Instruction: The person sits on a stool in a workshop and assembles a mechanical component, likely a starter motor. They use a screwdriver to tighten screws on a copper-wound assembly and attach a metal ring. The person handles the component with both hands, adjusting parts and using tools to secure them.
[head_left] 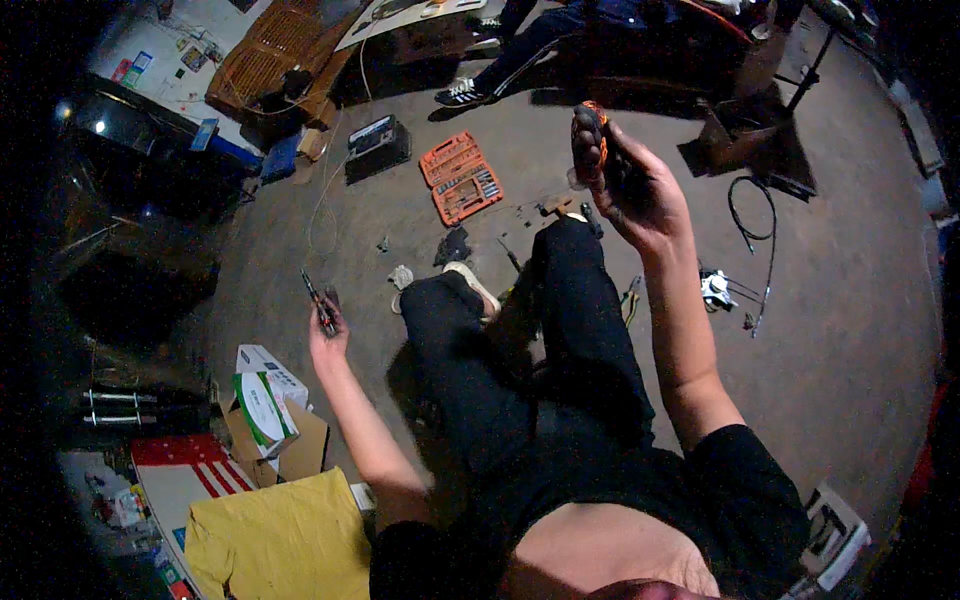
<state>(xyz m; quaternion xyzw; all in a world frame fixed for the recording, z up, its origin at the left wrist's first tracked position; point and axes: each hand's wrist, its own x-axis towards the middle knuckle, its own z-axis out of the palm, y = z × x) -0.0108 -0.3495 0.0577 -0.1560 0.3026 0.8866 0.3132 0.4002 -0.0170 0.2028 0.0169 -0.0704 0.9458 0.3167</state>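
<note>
Out to the left, my left hand [328, 335] is closed around a pair of pliers [315, 295], whose slim jaws point up and away from me. My right hand [640, 185], raised at the upper right, has blackened fingers. They curl around a small dark thing with bright orange parts [600, 118]. Most of that thing is hidden by the fingers, so its kind does not show. An open orange socket set case [460, 180] lies on the floor between and beyond my hands.
A black box [377, 148] stands beside the case. A hammer [556, 207] and small parts lie near my feet. To the right are a black cable [771, 235] and a white metal part [716, 289]. Cartons [275, 415] and yellow cloth [280, 540] sit at lower left. Another person's leg [530, 55] extends in.
</note>
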